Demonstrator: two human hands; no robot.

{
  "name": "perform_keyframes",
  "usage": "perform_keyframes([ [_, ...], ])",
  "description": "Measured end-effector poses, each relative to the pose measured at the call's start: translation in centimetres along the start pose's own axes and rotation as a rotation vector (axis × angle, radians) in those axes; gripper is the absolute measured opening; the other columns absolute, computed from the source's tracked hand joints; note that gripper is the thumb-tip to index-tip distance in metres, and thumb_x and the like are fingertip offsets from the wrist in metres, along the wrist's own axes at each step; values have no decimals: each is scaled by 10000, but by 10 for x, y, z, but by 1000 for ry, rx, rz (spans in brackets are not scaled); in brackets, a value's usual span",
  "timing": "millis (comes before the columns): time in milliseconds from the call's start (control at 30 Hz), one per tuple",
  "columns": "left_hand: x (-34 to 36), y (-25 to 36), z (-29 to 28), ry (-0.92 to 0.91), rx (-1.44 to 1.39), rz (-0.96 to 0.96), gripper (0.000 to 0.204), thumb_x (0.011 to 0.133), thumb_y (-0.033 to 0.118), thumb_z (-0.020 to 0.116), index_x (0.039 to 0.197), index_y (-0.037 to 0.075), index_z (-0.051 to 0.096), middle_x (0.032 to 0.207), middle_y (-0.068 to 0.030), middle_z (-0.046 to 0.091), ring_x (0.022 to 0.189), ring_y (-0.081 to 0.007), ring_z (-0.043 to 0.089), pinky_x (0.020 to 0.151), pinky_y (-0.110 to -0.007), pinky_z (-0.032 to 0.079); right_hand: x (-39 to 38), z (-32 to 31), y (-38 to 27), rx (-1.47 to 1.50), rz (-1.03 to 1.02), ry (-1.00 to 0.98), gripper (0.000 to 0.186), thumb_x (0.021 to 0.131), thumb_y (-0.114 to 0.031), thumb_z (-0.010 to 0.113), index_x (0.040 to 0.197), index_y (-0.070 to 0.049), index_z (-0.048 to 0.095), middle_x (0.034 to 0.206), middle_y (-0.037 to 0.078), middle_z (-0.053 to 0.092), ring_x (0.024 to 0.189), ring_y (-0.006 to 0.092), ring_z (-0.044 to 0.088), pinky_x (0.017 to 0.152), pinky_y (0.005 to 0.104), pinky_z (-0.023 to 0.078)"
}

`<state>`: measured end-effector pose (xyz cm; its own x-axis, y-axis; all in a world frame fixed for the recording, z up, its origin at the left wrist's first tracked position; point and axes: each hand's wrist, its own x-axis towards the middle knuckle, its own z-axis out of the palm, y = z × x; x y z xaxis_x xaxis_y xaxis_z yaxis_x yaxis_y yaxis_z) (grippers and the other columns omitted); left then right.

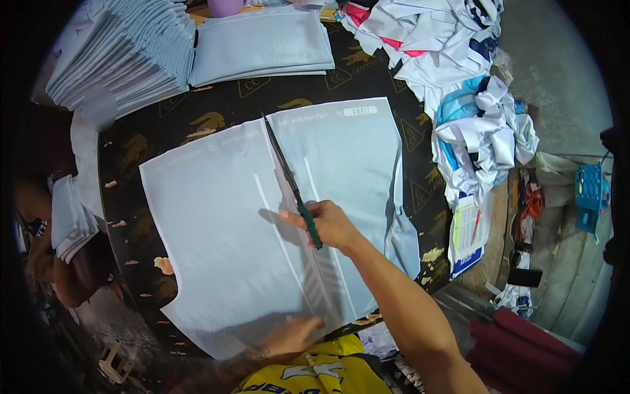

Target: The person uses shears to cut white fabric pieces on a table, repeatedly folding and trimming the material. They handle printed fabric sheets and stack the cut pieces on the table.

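A wide light grey-blue fabric sheet (203, 210) with white printed stripes lies across the table in front of me. My right hand (328, 223) grips green-handled scissors (285, 167), whose long dark blades look closed and point away along the line between the sheet's left and right parts. The right part's far edge sits a little higher than the left's at that line. Low over the near edge of the fabric, my left hand (292, 336) rests with its fingers stretched to the right, somewhat blurred and in shadow.
Stacked pale fabric pieces (125, 56) and a flat folded pile (262, 46) occupy the far side. White, pink and blue scraps (426, 39) heap at the far right, above a printed pad (467, 230). A person's arm (39, 262) shows at left beside folded cloth (71, 217).
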<state>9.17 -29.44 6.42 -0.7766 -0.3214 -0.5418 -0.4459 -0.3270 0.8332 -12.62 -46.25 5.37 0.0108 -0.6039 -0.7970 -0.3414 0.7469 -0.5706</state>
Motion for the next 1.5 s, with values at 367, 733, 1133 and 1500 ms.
perform_keyframes([
  [367,222,68,-300,986,1174,154,380,918,309,748,1215,74,720,1274,-133,594,1268,-360,533,1048,-556,438,-191,-87,244,-402,22,861,311,876,-211,819,1038,3,662,899,230,721,825,429,713,759,496,543],
  [733,114,271,-47,493,131,596,264,987,159,742,1233,84,681,1079,8,738,873,-70,703,719,-253,574,-228,-104,307,-247,-530,1257,556,808,-246,910,1248,-5,671,1206,169,683,1152,351,665,1003,440,525],
  [1133,-218,254,-10,1399,406,1189,302,1036,35,635,1323,13,726,1188,-59,751,1087,-142,699,1014,-269,519,-319,-49,174,-399,-1138,824,233,926,-45,715,1158,-49,725,986,207,754,879,422,743,746,453,565],
  [1500,-482,67,-245,1914,777,348,486,1054,204,607,1488,-15,586,1411,-197,674,1325,-299,626,1162,-377,446,-385,107,122,-459,-1056,-193,173,995,-114,692,1151,-55,648,805,165,711,708,382,720,631,468,565],
])
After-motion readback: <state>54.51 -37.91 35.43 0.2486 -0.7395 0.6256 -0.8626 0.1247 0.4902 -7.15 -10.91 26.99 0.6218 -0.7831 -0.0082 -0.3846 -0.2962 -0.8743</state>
